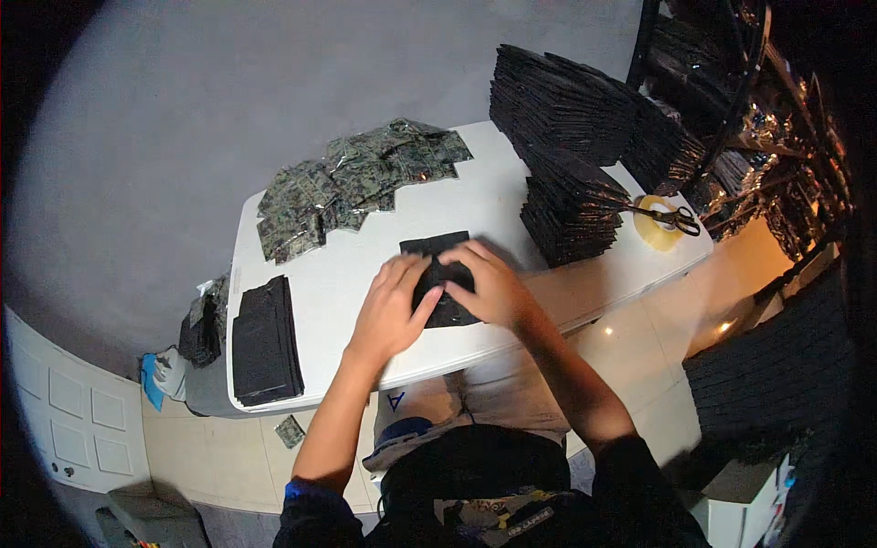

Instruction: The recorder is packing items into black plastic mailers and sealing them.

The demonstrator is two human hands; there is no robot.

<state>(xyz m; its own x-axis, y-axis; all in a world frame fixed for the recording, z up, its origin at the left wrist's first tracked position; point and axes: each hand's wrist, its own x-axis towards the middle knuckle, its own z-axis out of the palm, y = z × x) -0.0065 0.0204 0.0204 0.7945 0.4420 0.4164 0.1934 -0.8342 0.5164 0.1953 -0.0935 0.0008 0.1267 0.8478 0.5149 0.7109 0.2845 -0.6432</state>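
Note:
A flat black folded packet [452, 315], perhaps cloth in plastic, lies on the white table [343, 274] right in front of me. My left hand [395, 306] rests on its left side, fingers stretched forward and thumb apart. From the right, my right hand [494, 283] reaches over the same packet. Its fingers are bent, with a gap between them and the thumb. Both hands touch or hover just over the packet's middle and cover part of it; neither visibly grips it.
Camouflage packets [356, 178] overlap along the far edge. A black folded stack [265, 342] lies at the near left. Tall black piles [571, 119] fill the far right, near black scissors [671, 217] on a tape roll [653, 235]. One packet [290, 432] lies on the floor.

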